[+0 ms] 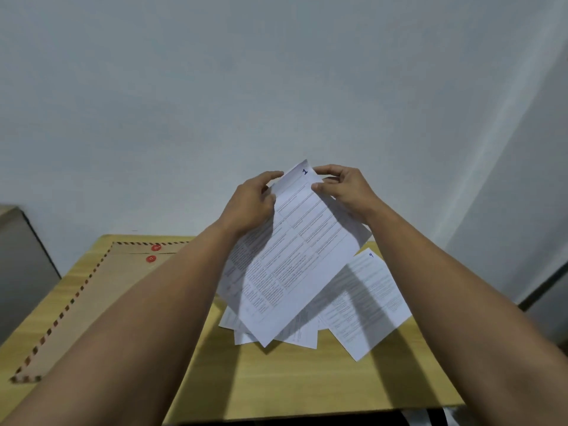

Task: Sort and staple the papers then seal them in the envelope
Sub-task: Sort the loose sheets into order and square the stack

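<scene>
Lying flat at the far left of the desk (276, 385): brown envelope (101, 290) with red clasps. Right of the envelope, raised above the desk: left hand (250, 204) and right hand (344, 187), both pinching the top of sheet "1" (295, 250). Furthest right from the envelope, flat on the desk: sheet "4" (372, 305).

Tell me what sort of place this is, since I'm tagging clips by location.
Probably a small office or home desk for paperwork. A wooden table stands against a plain pale wall, with a brown string-tie envelope and printed sheets, one numbered sheet held in both hands. No stapler shows.
</scene>
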`<action>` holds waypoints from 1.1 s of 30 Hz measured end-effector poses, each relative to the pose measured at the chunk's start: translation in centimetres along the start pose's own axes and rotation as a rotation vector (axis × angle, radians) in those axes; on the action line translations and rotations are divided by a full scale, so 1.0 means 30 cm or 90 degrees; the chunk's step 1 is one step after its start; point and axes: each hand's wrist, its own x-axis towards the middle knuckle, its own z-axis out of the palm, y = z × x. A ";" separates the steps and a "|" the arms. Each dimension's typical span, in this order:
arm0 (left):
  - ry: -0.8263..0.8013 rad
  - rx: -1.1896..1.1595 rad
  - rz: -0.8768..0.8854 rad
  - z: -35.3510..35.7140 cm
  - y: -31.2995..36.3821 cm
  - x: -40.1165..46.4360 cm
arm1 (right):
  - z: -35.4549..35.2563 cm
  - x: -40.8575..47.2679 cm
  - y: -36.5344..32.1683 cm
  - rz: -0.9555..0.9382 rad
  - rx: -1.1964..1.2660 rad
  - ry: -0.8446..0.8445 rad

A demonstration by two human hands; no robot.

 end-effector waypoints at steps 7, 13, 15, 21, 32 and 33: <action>-0.043 0.093 -0.039 0.027 -0.167 -0.021 | 0.030 0.088 0.217 0.071 -0.146 0.000; -0.001 0.126 -0.086 -0.048 -0.378 -0.045 | 0.073 0.176 0.464 0.145 -0.366 -0.036; 0.012 0.134 -0.100 -0.081 -0.461 -0.034 | 0.109 0.195 0.523 0.156 -0.407 -0.080; 0.037 0.153 -0.135 -0.154 -0.626 -0.010 | 0.265 0.264 0.598 0.133 -0.547 -0.204; 0.050 0.132 -0.173 -0.190 -0.758 -0.055 | 0.341 0.366 0.607 0.205 -0.687 -0.286; 0.053 0.125 -0.175 -0.192 -0.768 -0.059 | 0.347 0.369 0.602 0.200 -0.692 -0.290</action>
